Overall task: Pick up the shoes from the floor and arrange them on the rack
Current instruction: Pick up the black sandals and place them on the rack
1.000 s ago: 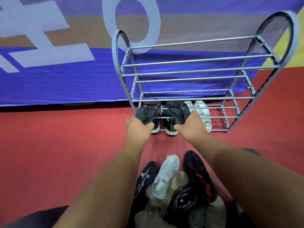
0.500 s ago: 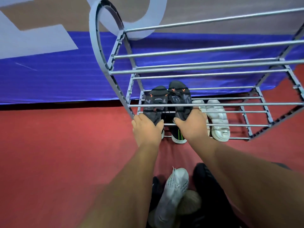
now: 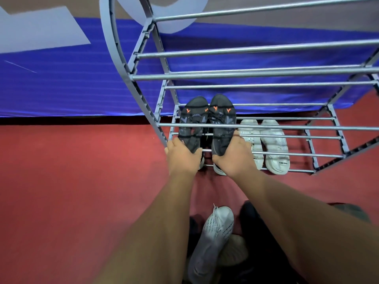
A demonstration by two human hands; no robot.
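Head view: since half a second ago we've pushed both black sneakers deeper onto the grey shoe rack (image 3: 131, 64), centre frame. Left hand (image 3: 181, 158) grips the left black sneaker (image 3: 191, 125) heel; right hand (image 3: 232, 155) grips the right black sneaker (image 3: 221, 121) heel. White sneakers (image 3: 264, 144) sit just right.

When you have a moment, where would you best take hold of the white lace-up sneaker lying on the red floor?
Probably across the middle of the white lace-up sneaker, fingers coming from above: its laced top faces up, and dark shoes crowd both sides.
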